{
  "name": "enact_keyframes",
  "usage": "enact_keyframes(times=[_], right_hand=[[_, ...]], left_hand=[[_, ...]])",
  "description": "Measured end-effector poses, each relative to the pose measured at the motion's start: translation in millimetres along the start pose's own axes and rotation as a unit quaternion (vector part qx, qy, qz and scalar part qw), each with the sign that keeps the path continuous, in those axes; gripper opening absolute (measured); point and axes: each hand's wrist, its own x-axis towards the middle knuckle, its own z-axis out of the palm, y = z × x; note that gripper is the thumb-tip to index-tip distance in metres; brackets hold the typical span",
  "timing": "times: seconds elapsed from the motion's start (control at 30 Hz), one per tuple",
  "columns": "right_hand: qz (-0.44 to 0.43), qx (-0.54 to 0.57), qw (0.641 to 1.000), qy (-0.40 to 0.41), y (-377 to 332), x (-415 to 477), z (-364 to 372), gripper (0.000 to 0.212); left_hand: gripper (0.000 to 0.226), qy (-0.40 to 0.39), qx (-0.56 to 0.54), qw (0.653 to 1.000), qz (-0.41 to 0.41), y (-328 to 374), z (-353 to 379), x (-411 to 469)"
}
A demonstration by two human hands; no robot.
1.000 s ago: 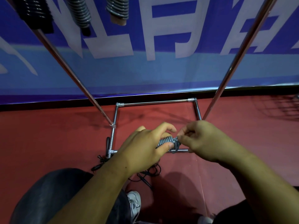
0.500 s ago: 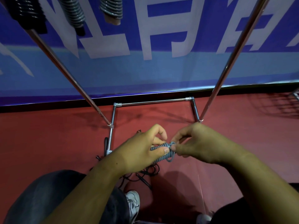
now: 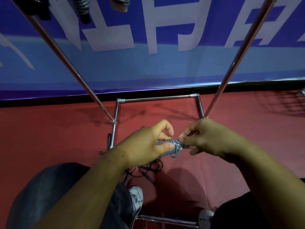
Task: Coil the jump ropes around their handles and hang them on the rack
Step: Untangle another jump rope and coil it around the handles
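A grey jump rope (image 3: 166, 146) is wound in tight coils around its handles, held level in front of me. My left hand (image 3: 145, 142) grips the coiled bundle, thumb lying along its near side. My right hand (image 3: 208, 138) pinches the rope's loose end at the bundle's right tip, where a small loop hangs down. The chrome rack (image 3: 158, 98) stands ahead, its two uprights rising to the left and right. Coiled ropes (image 3: 82, 7) hang at the top left, cut off by the frame's edge.
A tangle of black jump ropes (image 3: 148, 169) lies on the red floor under my hands, beside the rack's left base bar. A blue banner (image 3: 165, 63) covers the wall behind. My knees and white shoes (image 3: 136, 197) are below; a chrome bar (image 3: 165, 219) crosses near them.
The hands have shifted slightly lower and right. My right hand's fingers have worked the rope end at the bundle's tip, and a small loop now hangs there.
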Motion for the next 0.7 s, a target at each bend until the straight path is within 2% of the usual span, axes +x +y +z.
enact_keyframes(times=[0.1, 0.17, 0.33, 0.43, 0.57, 0.7], right_hand=[[-0.019, -0.121, 0.992, 0.006, 0.1, 2.0, 6.5, 0.020], [-0.034, -0.164, 0.986, 0.020, -0.5, 2.3, 12.6, 0.022], [-0.012, -0.040, 0.995, 0.087, 4.5, 4.4, 23.0, 0.031], [-0.001, 0.038, 0.994, 0.100, 6.7, 6.3, 26.3, 0.034], [-0.020, 0.048, 0.995, 0.080, 6.2, 5.9, 18.5, 0.034], [0.006, 0.067, 0.998, -0.004, 0.5, 4.0, 9.4, 0.038]], left_hand=[[0.022, 0.003, 0.008, 1.000, 0.004, -1.8, 1.2, 0.5], [0.021, 0.008, -0.003, 1.000, 0.000, -2.2, 0.8, 1.8], [0.012, 0.000, -0.059, 0.998, -0.006, -4.6, 1.9, 5.7], [0.010, -0.024, -0.111, 0.993, -0.011, -3.4, 1.1, 6.4], [0.014, -0.038, -0.178, 0.983, -0.035, -0.8, -2.0, 5.1], [0.011, -0.058, -0.225, 0.972, -0.034, -2.5, -5.4, 3.5]])
